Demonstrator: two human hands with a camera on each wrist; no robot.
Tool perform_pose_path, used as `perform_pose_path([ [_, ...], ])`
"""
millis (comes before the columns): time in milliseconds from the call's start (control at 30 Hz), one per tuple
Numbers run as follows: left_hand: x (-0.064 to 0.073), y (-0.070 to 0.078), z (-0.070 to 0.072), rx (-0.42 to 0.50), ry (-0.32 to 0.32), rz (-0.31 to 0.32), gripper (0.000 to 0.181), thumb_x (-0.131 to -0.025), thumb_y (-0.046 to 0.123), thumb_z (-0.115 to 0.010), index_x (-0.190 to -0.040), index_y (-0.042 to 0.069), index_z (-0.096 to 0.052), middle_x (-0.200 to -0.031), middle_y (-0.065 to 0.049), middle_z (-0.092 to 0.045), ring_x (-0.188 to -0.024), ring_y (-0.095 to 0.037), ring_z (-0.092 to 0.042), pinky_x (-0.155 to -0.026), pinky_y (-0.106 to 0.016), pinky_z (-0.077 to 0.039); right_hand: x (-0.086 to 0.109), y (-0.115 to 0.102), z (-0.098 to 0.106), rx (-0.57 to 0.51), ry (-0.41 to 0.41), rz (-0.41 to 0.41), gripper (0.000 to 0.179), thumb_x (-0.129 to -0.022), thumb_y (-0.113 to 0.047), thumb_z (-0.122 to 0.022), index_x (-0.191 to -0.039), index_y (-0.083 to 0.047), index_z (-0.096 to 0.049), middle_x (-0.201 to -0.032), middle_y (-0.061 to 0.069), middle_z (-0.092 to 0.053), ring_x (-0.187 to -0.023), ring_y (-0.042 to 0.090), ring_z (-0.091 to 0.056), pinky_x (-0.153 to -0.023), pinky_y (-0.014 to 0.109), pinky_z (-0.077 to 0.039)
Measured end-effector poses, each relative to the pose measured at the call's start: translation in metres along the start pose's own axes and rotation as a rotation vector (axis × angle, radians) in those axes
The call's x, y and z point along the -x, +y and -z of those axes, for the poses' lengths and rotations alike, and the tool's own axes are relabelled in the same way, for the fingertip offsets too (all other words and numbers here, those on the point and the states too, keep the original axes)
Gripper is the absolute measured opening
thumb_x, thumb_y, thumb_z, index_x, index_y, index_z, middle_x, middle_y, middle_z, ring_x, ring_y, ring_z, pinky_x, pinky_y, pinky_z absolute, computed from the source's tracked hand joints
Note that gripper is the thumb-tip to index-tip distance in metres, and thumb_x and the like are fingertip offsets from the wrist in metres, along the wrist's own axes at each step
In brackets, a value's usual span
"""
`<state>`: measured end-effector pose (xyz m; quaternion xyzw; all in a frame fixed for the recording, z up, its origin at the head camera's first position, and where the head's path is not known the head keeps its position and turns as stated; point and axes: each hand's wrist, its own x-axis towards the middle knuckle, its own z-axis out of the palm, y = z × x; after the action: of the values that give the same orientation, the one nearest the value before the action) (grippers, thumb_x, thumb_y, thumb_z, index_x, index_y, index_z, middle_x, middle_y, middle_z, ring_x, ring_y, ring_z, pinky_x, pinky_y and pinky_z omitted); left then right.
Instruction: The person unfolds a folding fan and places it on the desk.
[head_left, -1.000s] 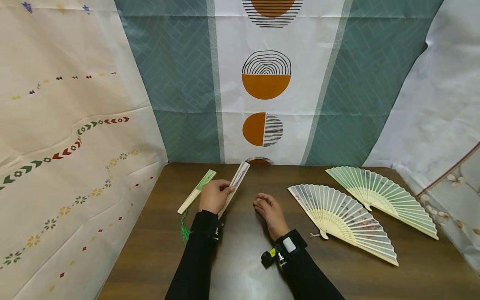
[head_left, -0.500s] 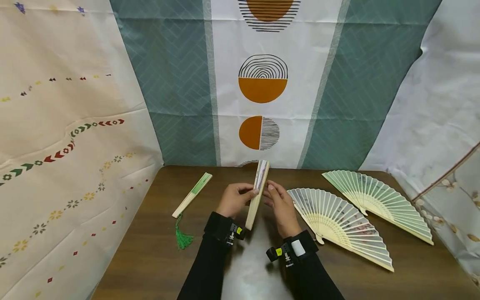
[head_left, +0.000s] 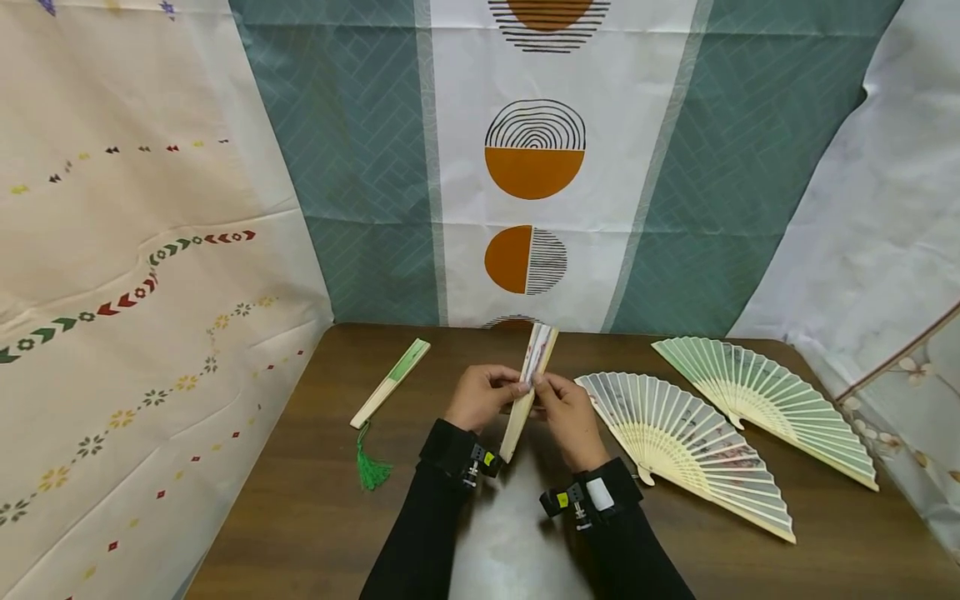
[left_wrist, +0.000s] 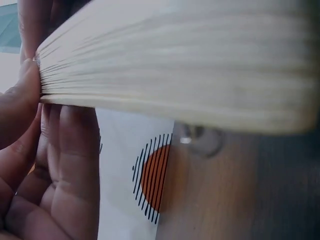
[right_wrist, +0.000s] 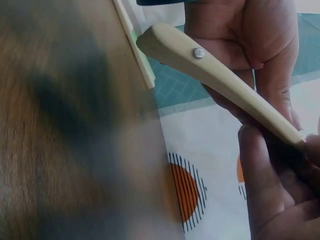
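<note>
A folded hand fan (head_left: 516, 429) with pale ribs and a white printed strip is held upright and tilted between both hands, above the table. My left hand (head_left: 480, 397) pinches its left side, and my right hand (head_left: 572, 423) pinches it from the right, thumbs close together. In the left wrist view the stacked ribs (left_wrist: 190, 65) fill the upper part. From the right wrist the fan's outer stick (right_wrist: 225, 80) shows a metal rivet (right_wrist: 199, 52) near its rounded end.
Left on the wooden table (head_left: 300, 500) lies a folded green fan (head_left: 392, 382) with a green tassel (head_left: 372, 471). To the right are a spread white fan (head_left: 686, 450) and, behind it, a spread green fan (head_left: 765, 400). Patterned cloth (head_left: 367, 167) hangs behind the table.
My left hand has carried the folded fan rightward, away from the green folded one. My right hand has come up to it and now pinches it too.
</note>
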<state>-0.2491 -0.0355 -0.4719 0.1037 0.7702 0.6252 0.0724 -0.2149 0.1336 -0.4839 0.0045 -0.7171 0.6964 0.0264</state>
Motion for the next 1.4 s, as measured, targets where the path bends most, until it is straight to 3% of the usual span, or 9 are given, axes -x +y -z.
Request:
perform_pose_path([
  [167,0.0006,-0.0008,-0.0014,0.010,0.010,0.033,0.017,-0.105,0.004,-0.081,-0.118,-0.006,-0.085,-0.099,-0.021,-0.081,-0.075,-0.009,-0.069,-0.069,-0.024,-0.068,0.0012,-0.0004,-0.0015,0.035,0.031,-0.024,0.033,-0.120,-0.017,-0.060,-0.128,0.009,-0.078,-0.117,0.024,-0.080,-0.092,0.009,-0.079,-0.078,0.021,-0.070],
  [300,0.0010,0.0001,-0.0017,0.003,0.021,0.054,0.015,-0.104,0.005,-0.082,-0.116,-0.005,-0.085,-0.096,-0.017,-0.081,-0.072,-0.011,-0.068,-0.065,-0.023,-0.066,0.0014,-0.0024,-0.0024,0.078,0.053,-0.027,0.031,-0.119,-0.017,-0.063,-0.120,0.009,-0.079,-0.110,0.023,-0.080,-0.085,0.009,-0.076,-0.075,0.024,-0.071],
  [433,0.0012,0.0013,-0.0016,-0.004,0.031,0.075,0.014,-0.104,0.005,-0.083,-0.115,-0.004,-0.086,-0.094,-0.015,-0.080,-0.068,-0.011,-0.070,-0.066,-0.027,-0.070,0.0006,-0.0026,-0.0026,0.133,0.082,-0.039,0.030,-0.118,-0.019,-0.065,-0.116,0.007,-0.080,-0.101,0.019,-0.079,-0.078,0.009,-0.073,-0.070,0.027,-0.071],
  [700,0.0012,0.0031,-0.0022,0.005,0.032,0.093,0.014,-0.105,0.005,-0.082,-0.115,-0.004,-0.085,-0.093,-0.014,-0.079,-0.068,-0.010,-0.074,-0.073,-0.040,-0.075,0.0009,-0.0024,-0.0025,0.205,0.143,-0.040,0.031,-0.118,-0.022,-0.067,-0.116,0.005,-0.081,-0.094,0.015,-0.077,-0.075,0.011,-0.068,-0.061,0.020,-0.057],
  [1067,0.0001,-0.0003,-0.0036,0.010,0.065,0.098,0.013,-0.105,0.005,-0.081,-0.114,-0.004,-0.085,-0.089,-0.009,-0.074,-0.071,-0.013,-0.074,-0.070,-0.036,-0.074,0.0006,-0.0015,-0.0016,0.188,0.209,-0.067,0.034,-0.119,-0.021,-0.063,-0.119,0.008,-0.079,-0.094,0.014,-0.074,-0.072,0.011,-0.068,-0.062,0.024,-0.064],
  [1233,-0.0009,0.0008,-0.0033,0.022,0.085,0.089,0.012,-0.105,0.003,-0.080,-0.113,-0.005,-0.084,-0.089,-0.009,-0.074,-0.074,-0.017,-0.074,-0.068,-0.033,-0.073,-0.0002,-0.0029,-0.0011,0.115,0.237,-0.096,0.032,-0.119,-0.019,-0.063,-0.120,0.010,-0.077,-0.094,0.008,-0.069,-0.075,0.010,-0.070,-0.064,0.020,-0.065],
  [1400,-0.0024,0.0018,-0.0036,0.056,0.101,0.087,0.012,-0.105,0.001,-0.079,-0.114,-0.007,-0.084,-0.091,-0.012,-0.076,-0.070,-0.012,-0.073,-0.069,-0.034,-0.074,0.0001,-0.0047,0.0007,0.083,0.250,-0.100,0.035,-0.120,-0.021,-0.061,-0.123,0.011,-0.076,-0.096,0.009,-0.069,-0.079,0.009,-0.069,-0.065,0.018,-0.065],
])
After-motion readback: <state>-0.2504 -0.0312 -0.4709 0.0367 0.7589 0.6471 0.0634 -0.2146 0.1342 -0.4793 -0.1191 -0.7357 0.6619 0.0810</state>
